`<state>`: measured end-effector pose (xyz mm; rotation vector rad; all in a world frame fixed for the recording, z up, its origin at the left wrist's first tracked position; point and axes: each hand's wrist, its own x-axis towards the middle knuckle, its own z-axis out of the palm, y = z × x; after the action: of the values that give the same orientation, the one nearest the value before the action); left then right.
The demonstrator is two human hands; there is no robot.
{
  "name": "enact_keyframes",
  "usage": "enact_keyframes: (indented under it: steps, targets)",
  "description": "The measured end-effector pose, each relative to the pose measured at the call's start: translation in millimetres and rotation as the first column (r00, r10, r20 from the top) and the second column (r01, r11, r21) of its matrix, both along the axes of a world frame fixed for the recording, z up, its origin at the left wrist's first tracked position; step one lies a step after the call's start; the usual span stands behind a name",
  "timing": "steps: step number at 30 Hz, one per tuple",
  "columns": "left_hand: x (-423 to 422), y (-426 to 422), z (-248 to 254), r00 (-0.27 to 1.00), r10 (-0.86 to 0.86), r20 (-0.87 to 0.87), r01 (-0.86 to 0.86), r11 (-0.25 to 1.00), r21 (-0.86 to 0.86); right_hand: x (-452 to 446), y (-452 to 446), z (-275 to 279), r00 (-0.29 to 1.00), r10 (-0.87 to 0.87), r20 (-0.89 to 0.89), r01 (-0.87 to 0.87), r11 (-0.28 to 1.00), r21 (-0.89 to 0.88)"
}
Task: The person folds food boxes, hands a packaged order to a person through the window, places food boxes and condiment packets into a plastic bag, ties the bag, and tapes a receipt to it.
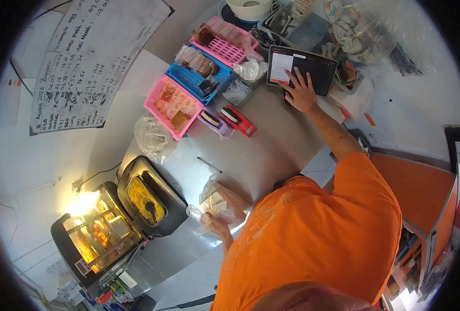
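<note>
My left hand grips the gathered top of a clear plastic bag at the counter's near edge. Something pale and brownish shows through the bag, too blurred to name. On the tablet, my right hand lies with its fingers spread, the fingertips at the screen by a white list panel. A pen lies on the metal counter just beyond the bag.
Pink and blue baskets hold packets, beside a red tape dispenser. A black tray of yellow food stands by a lit glass warmer. A whiteboard hangs on the wall.
</note>
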<state>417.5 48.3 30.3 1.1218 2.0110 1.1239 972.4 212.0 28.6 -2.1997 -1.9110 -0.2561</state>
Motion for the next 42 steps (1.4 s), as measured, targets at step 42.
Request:
enact_keyframes:
  steps: [42]
  targets:
    - [-86, 1, 47, 0.754, -0.618, -0.222, 0.628, 0.778, -0.033, -335, 37, 25, 0.456, 0.381, -0.804, -0.185, 0.925, 0.333]
